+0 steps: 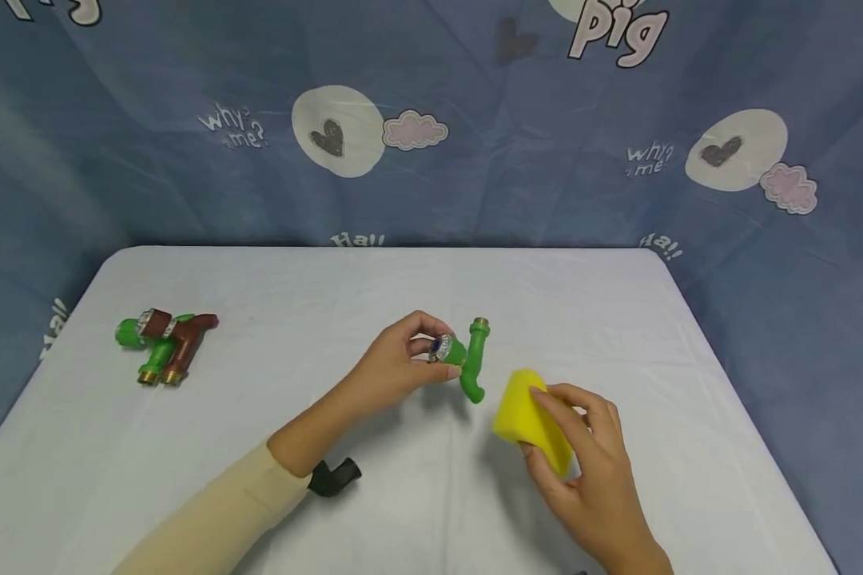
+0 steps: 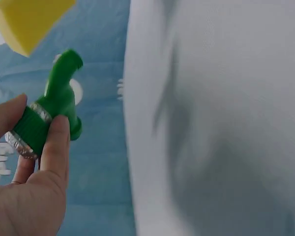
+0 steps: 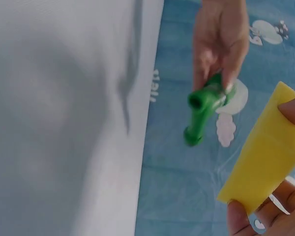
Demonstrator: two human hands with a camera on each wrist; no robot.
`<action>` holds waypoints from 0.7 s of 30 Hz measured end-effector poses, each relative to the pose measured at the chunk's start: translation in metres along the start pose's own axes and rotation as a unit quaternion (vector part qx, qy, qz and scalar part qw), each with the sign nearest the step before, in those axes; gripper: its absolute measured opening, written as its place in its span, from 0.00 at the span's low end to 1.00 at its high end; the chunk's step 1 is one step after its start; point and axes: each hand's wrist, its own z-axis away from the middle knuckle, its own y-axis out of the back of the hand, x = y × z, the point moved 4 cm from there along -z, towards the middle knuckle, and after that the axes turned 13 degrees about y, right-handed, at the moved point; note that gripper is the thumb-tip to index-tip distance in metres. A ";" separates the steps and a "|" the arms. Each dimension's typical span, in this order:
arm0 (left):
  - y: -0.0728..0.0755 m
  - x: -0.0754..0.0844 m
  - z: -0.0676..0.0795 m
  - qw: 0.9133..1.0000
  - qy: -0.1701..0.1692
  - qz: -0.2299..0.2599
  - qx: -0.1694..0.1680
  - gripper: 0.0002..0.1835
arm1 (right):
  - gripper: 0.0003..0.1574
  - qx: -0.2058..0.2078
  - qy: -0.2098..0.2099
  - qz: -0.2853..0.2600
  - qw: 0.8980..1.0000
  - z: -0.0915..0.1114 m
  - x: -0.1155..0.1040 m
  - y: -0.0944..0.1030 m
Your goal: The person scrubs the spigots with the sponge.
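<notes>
Near the table's middle, my left hand [image 1: 395, 363] grips a green tap [image 1: 475, 359] by its round knob, which has a silvery band. The tap is held above the cloth, its shadow below it. In the left wrist view, thumb and fingers wrap the knob of the green tap [image 2: 59, 93], and its spout points up. To the right, my right hand [image 1: 590, 463] pinches a yellow sponge [image 1: 528, 419] between thumb and fingers. The sponge [image 3: 268, 152] is tilted and apart from the tap in the right wrist view.
On the left of the white-covered table [image 1: 259, 279] lie a brown tap [image 1: 190, 343] and a green tap [image 1: 158, 359], touching. A black bent piece [image 1: 336, 477] lies by my left forearm, which partly hides it. A printed blue curtain [image 1: 475, 192] hangs behind.
</notes>
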 end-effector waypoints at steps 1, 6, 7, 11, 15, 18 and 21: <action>-0.003 -0.002 -0.009 1.000 0.003 -0.012 -0.004 0.24 | 0.33 0.000 -0.003 0.000 1.000 0.001 0.001 0.001; -0.018 -0.008 -0.049 0.999 -0.002 -0.053 -0.005 0.25 | 0.34 -0.008 -0.024 0.008 1.000 0.007 0.005 0.005; -0.021 -0.009 -0.056 0.998 0.000 -0.061 0.007 0.24 | 0.35 -0.009 -0.027 0.010 1.000 0.008 0.006 0.005; -0.025 -0.015 -0.079 0.993 0.022 -0.095 0.069 0.24 | 0.35 -0.009 -0.032 0.013 0.999 0.011 0.007 0.008; -0.026 -0.024 -0.093 0.985 0.040 -0.130 0.103 0.23 | 0.33 -0.001 -0.022 0.008 1.000 0.012 0.007 0.009; -0.029 -0.026 -0.098 0.981 0.032 -0.163 0.104 0.23 | 0.33 0.003 -0.023 0.007 1.000 0.014 0.008 0.011; -0.033 -0.024 -0.102 0.968 0.007 -0.230 0.103 0.22 | 0.33 0.002 -0.028 0.010 1.000 0.016 0.009 0.014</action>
